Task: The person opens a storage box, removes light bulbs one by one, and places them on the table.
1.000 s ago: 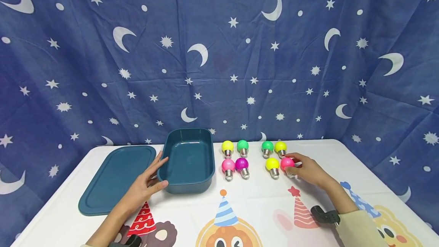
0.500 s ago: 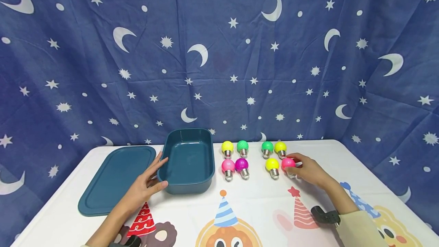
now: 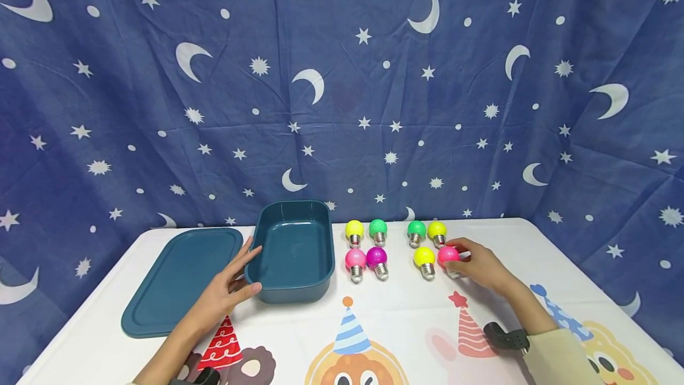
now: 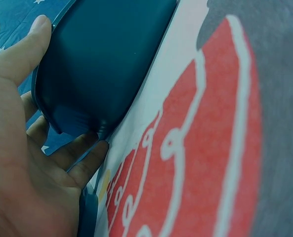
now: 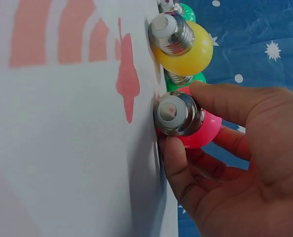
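At the left front corner of a dark teal plastic box (image 3: 291, 296), my left hand (image 3: 221, 296) rests with spread, fairly straight fingers. In the left wrist view its thumb and fingertips touch the outside of the box wall (image 4: 106, 59). To the right, my right hand (image 3: 481, 266) pinches a hot-pink light bulb (image 3: 447, 254) between thumb and fingers. The right wrist view shows the metal screw base of this pink bulb (image 5: 178, 113) towards the camera, at the tablecloth. A yellow bulb (image 3: 424, 256) lies just left of it, and another yellow bulb (image 3: 437, 229) behind.
A green bulb (image 3: 416, 230) lies in the back row. Nearer the box lie a yellow bulb (image 3: 354, 230), a green bulb (image 3: 378, 229), a light-pink bulb (image 3: 355, 259) and a purple bulb (image 3: 377, 256). A flat teal lid (image 3: 176, 284) lies left of the box. A starry curtain hangs behind.
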A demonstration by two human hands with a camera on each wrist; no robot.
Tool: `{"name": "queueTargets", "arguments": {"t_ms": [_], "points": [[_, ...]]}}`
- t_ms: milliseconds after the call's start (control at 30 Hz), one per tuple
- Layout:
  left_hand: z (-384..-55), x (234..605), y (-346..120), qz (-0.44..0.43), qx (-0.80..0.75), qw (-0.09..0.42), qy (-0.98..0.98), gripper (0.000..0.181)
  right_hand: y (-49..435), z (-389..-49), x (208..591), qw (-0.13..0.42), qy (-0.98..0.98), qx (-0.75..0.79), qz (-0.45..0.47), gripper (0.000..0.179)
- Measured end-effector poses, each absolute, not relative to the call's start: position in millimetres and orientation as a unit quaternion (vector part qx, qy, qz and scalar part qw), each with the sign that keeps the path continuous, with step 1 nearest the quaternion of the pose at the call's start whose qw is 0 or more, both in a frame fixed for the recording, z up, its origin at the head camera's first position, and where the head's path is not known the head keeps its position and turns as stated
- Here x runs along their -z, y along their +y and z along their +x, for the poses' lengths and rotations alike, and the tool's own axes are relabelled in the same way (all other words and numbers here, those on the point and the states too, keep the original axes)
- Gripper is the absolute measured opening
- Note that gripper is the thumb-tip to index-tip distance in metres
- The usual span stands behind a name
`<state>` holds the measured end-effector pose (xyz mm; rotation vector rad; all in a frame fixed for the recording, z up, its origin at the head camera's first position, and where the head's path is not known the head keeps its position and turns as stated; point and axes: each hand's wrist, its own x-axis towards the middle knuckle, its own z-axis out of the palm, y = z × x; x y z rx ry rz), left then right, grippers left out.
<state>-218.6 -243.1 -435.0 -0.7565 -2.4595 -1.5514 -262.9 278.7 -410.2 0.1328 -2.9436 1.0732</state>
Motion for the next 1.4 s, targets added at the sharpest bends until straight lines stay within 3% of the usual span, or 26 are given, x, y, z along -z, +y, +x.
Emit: {"name": "queueTargets", "arguments": {"t_ms": [1400], "points": [[-216.8,432.1,-242.4,-0.256,0.511,0.073,-0.817,0.066,280.4,-262.6,406.2,0.004,-0.942,-0.331,0.061,0.058]]}}
